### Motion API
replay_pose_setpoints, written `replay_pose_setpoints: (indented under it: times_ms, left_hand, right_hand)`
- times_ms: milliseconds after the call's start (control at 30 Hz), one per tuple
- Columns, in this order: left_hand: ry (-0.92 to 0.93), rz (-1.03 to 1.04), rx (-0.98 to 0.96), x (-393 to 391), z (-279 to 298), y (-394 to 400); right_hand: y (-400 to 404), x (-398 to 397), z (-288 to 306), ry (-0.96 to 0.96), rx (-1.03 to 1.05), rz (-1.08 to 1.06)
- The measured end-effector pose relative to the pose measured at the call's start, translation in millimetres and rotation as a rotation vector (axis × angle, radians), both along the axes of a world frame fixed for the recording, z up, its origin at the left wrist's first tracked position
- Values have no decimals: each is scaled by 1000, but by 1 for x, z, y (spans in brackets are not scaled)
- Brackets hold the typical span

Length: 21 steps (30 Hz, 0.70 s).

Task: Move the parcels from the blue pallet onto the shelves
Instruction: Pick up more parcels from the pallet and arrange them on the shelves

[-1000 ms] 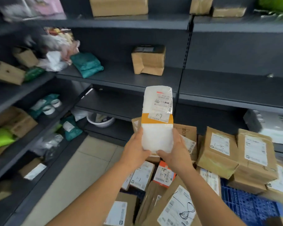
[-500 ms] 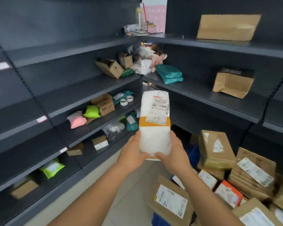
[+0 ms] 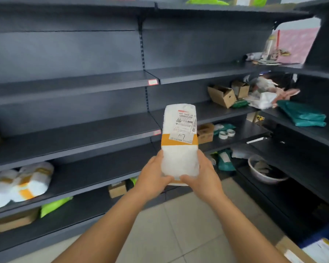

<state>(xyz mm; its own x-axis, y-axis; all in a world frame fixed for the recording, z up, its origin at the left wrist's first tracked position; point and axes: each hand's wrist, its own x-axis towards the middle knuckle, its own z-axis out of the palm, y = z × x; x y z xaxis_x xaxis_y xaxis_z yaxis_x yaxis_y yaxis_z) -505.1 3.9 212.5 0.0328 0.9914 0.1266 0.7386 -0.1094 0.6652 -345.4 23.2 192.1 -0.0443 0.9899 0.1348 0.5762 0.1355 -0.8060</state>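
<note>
Parcel (image 3: pixel 179 147), white with an orange band and a label marked 1-7, stands upright in mid-air before the dark shelves (image 3: pixel 80 130). The left hand (image 3: pixel 153 177) and right hand (image 3: pixel 201 177) each grasp its lower end, hiding the bottom edge. Similar white parcels (image 3: pixel 21 185) lie blurred at left; a teal bag (image 3: pixel 302 115) lies at right.
</note>
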Motion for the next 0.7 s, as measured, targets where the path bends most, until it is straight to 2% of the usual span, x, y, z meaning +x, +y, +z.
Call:
replay_pose_setpoints:
  times_ms: [400, 700]
  left_hand:
    - [32, 390, 44, -186, 30, -52]
    - [71, 605, -6, -306, 25, -50]
  right_hand:
    - [2, -199, 42, -9, 35, 408]
    - [32, -334, 32, -43, -14, 592]
